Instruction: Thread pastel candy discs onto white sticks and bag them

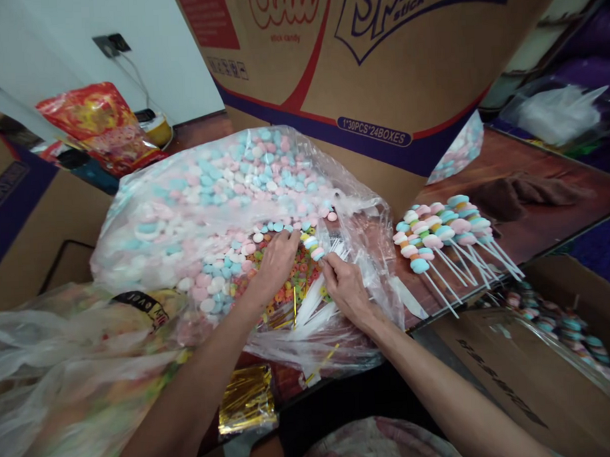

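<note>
A big clear plastic bag [149,214] full of pastel pink, blue and white ring candies lies open in front of me. My left hand [276,259] reaches into its mouth with fingers curled over loose candies. My right hand [343,284] pinches a white stick that carries a few threaded candies [313,247]. Under both hands lies a bundle of bare white sticks [312,305]. Several finished candy sticks [435,234] lie side by side on the brown table to the right.
A large cardboard carton [379,66] stands behind the bag. An open box [563,333] at lower right holds more candy sticks. Gold twist ties [245,400] lie at the table's near edge. Crumpled clear plastic [54,370] fills the lower left; a red bag [101,125] sits far left.
</note>
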A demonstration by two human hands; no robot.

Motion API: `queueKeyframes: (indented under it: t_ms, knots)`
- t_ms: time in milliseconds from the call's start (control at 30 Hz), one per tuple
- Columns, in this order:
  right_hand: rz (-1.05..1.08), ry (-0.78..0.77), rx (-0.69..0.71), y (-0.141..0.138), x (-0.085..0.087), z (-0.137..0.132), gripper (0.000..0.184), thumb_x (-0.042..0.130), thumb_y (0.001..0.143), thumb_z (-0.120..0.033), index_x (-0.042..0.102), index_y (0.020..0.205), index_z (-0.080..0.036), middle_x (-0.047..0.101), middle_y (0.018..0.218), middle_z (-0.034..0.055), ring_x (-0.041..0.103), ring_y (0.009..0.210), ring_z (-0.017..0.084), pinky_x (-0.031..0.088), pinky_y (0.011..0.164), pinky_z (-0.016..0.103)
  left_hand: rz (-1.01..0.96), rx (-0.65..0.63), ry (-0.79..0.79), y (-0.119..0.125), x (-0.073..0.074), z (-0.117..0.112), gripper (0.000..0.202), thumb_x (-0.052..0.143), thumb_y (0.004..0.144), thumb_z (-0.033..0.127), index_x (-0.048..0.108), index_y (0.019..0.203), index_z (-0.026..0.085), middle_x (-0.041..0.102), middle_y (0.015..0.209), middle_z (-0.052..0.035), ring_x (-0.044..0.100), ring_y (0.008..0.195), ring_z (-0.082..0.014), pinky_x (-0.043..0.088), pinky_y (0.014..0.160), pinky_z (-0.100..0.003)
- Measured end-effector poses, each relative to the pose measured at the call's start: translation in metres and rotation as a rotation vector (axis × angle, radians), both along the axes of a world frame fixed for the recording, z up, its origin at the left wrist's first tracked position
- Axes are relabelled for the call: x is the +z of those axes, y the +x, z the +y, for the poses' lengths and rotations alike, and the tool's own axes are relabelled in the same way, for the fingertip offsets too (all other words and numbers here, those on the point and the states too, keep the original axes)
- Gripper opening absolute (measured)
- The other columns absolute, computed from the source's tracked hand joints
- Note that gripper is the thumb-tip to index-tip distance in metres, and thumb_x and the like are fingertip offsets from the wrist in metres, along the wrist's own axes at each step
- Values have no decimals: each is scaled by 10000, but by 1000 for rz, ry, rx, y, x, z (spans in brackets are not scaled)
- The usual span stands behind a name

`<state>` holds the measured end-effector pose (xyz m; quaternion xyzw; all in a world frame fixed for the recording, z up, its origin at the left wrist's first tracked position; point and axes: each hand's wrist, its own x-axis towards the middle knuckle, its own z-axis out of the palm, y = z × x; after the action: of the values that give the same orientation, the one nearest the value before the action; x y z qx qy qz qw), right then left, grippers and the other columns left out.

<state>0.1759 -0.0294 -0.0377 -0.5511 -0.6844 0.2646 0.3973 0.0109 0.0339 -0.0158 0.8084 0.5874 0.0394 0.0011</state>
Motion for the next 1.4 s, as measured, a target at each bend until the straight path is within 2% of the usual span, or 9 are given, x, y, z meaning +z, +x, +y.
queueKeyframes:
  t_ms: [200, 367, 433, 533, 633, 733, 867, 1067, 1400]
  knots:
    - [-2, -3, 5, 0, 1, -2, 249, 397, 971, -304, 498, 759, -221, 432, 592, -35, 358, 526, 131, 249, 563, 273, -200, -28, -24, -14, -10, 10, 256, 423, 975, 225, 674, 943, 180, 596, 928, -95, 576, 808, -198, 422, 723, -293]
    - [5, 5, -3, 0, 1, -2, 255, 397, 970, -305, 497, 751, -220, 419, 588, -42, 334, 523, 127, 240, 558, 271, -235, 16, -14, -13, -9, 15, 261, 436, 945, 214, 694, 940, 169, 600, 917, -104, 575, 808, -207, 425, 706, -302]
    - [7, 5, -2, 0, 1, -2, 256, 402, 968, -303, 501, 747, -220, 414, 584, -45, 321, 519, 125, 240, 554, 269, -321, 35, -17, -14, -9, 16, 235, 471, 912, 205, 703, 894, 170, 618, 882, -99, 588, 821, -214, 437, 726, -310]
    - [17, 3, 11, 0, 2, -2, 255, 410, 967, -296, 513, 747, -219, 416, 584, -46, 326, 520, 123, 249, 552, 265, -704, 146, -100, -18, -10, 14, 155, 604, 827, 277, 716, 849, 171, 659, 785, -65, 623, 789, -218, 467, 716, -314]
    - [41, 9, 52, 0, 3, -3, 244, 415, 970, -285, 539, 772, -214, 427, 594, -44, 364, 529, 120, 279, 564, 255, -1255, 302, -247, -23, -9, 8, 311, 747, 709, 389, 726, 911, 154, 717, 783, -48, 658, 737, -204, 511, 695, -315]
    - [49, 21, 99, -1, 2, -4, 230, 421, 967, -271, 561, 794, -212, 438, 598, -43, 404, 536, 119, 302, 574, 248, -1525, 373, -262, -24, -5, 1, 412, 841, 600, 406, 730, 897, 143, 743, 809, -58, 672, 718, -186, 539, 697, -315]
    - [40, 19, 123, -2, 1, -5, 253, 422, 969, -275, 556, 763, -216, 429, 587, -42, 387, 527, 119, 301, 563, 246, -1584, 434, -240, -19, 1, -6, 440, 877, 554, 394, 747, 891, 142, 747, 791, -53, 655, 660, -153, 539, 656, -291]
    - [22, 15, 141, -1, 3, -5, 270, 424, 968, -268, 528, 724, -217, 411, 586, -46, 362, 521, 116, 290, 566, 250, -1659, 383, -214, -15, 0, -10, 498, 910, 512, 375, 758, 921, 135, 760, 870, -62, 671, 774, -154, 538, 758, -286]
    - [12, -27, 122, -2, 5, -5, 284, 427, 955, -268, 491, 682, -224, 388, 566, -47, 345, 516, 120, 281, 550, 247, -1506, 342, -194, -19, 4, -15, 509, 874, 556, 402, 764, 982, 145, 759, 862, -74, 681, 808, -201, 542, 725, -307]
